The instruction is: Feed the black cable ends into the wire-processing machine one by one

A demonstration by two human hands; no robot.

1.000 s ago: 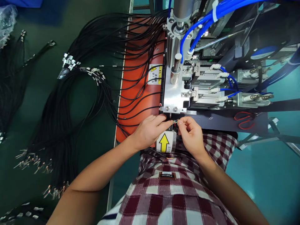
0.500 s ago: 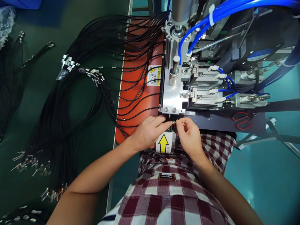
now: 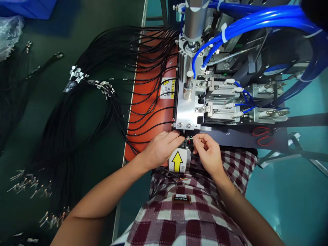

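Note:
My left hand [image 3: 161,147] lies at the front end of the machine, its thumb and index finger closed on the end of a black cable that is mostly hidden beneath it. Thin coloured wires [image 3: 189,138] show in the small gap between my two hands. From the right, my right hand [image 3: 208,152] pinches the tips of these wires between thumb and index finger. Just below the fingertips is a white label with a yellow arrow [image 3: 177,161]. Directly above them sits the metal clamp plate [image 3: 183,114] of the machine.
Several black cables run over an orange cover [image 3: 146,118] into the machine. Bundled black cables [image 3: 61,123] with metal connectors lie on the dark green table at left. Blue air hoses [image 3: 246,20] arch above at right. Red-handled scissors [image 3: 262,136] rest on the dark plate. Loose wire ends [image 3: 183,178] lie near my lap.
The camera view has shifted slightly, so the machine appears lower. Both hands stay at the same spot; the wires between them look more drawn out, with the right fingers still pinched.

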